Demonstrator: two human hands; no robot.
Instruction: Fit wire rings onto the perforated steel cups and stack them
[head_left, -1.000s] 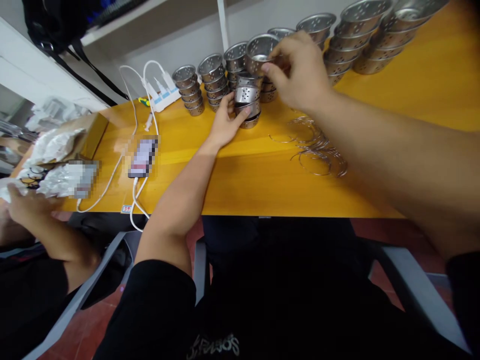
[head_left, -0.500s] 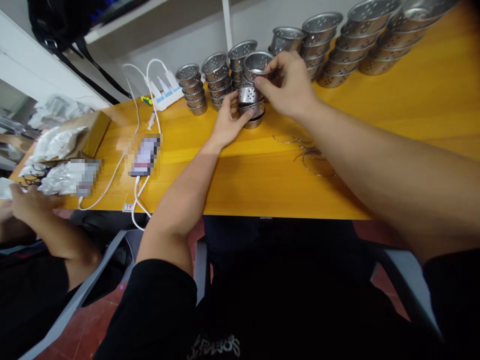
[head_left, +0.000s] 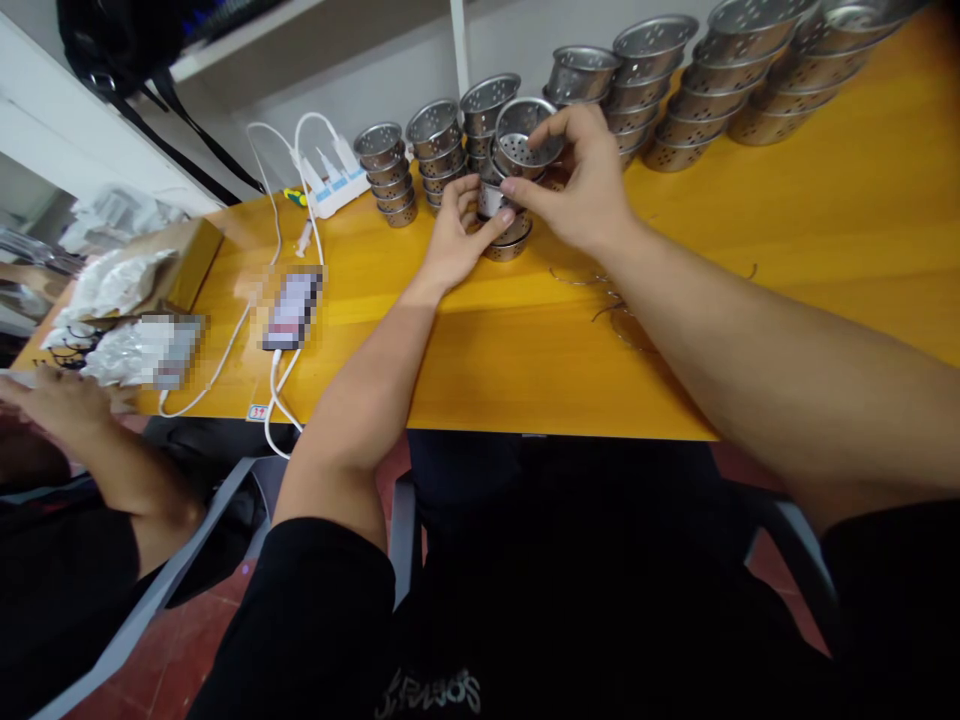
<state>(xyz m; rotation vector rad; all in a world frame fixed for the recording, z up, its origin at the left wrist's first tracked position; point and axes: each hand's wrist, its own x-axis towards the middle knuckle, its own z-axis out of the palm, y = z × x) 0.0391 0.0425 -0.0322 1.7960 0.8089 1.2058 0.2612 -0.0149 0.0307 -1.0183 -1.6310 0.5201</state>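
At far left, among white plastic bags (head_left: 124, 285), a co-worker's hand (head_left: 71, 400); next, two blurred devices (head_left: 291, 308) and one power strip (head_left: 341, 193) on the wooden surface (head_left: 480, 370). Then three upright stacks of perforated cups (head_left: 390, 175); beside them, a fourth stack (head_left: 506, 248) braced in the half-closed left hand (head_left: 457, 235), under one tilted cup (head_left: 517, 150) pinched by the right hand (head_left: 589, 190), apparently unsettled. Farther right, four more stacks (head_left: 701, 105), seven free-standing in all; cups per stack uncountable. Near the right forearm, loose wires (head_left: 577, 280), number unclear.
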